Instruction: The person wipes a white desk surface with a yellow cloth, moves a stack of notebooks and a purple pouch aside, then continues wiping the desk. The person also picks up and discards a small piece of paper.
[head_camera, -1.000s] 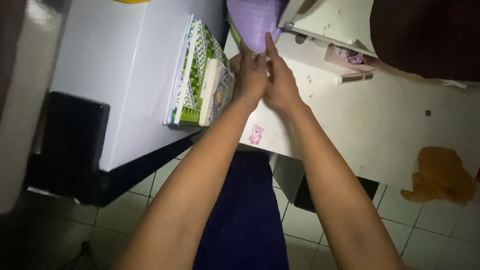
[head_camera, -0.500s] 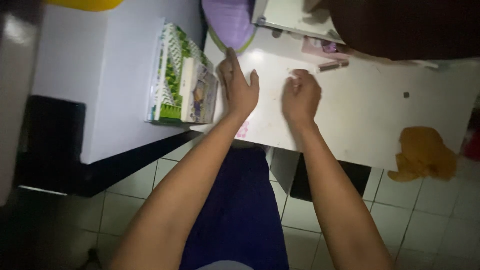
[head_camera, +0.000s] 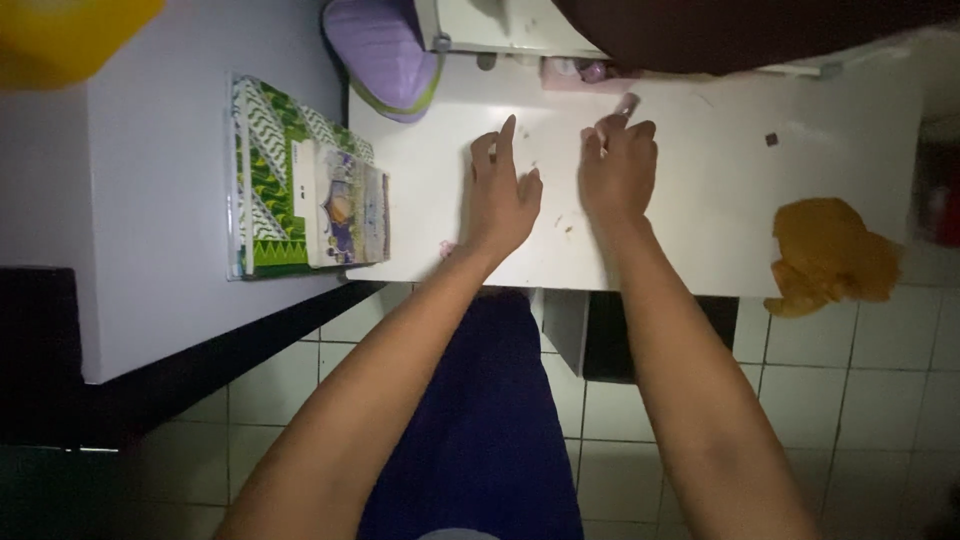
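**Fingers.** The right hand (head_camera: 620, 172) has its fingers curled in and pressed close together. The fingertips close on the near end of a small tube (head_camera: 627, 103) with a pinkish tip. The tube stands tilted out of the grip, and whether it is clear of the surface cannot be told. The left hand (head_camera: 502, 198) is palm down with the fingers spread and the forefinger stretched toward the far side. It holds nothing and lies low over the bare top; contact cannot be confirmed.

**Surface.** Both hands are over the middle of a white desk (head_camera: 700, 220). Small dark specks (head_camera: 565, 226) lie on it between and just near the hands. A small dark square (head_camera: 771, 139) lies well to the right.

**Surroundings.**
- Far side: a pink item (head_camera: 565, 70) lies under the edge of a white shelf unit (head_camera: 500, 22), just beyond the tube.
- Far left: a purple pouch (head_camera: 380, 50).
- Left: a stack of books (head_camera: 290, 190) with green patterned covers, on an adjoining pale top.
- Right: an orange cloth (head_camera: 825, 255) hangs over the near edge.

**Progress, as judged.** The tube is in hand and the middle of the desk is open. The specks, the cloth and the pink item are untouched.
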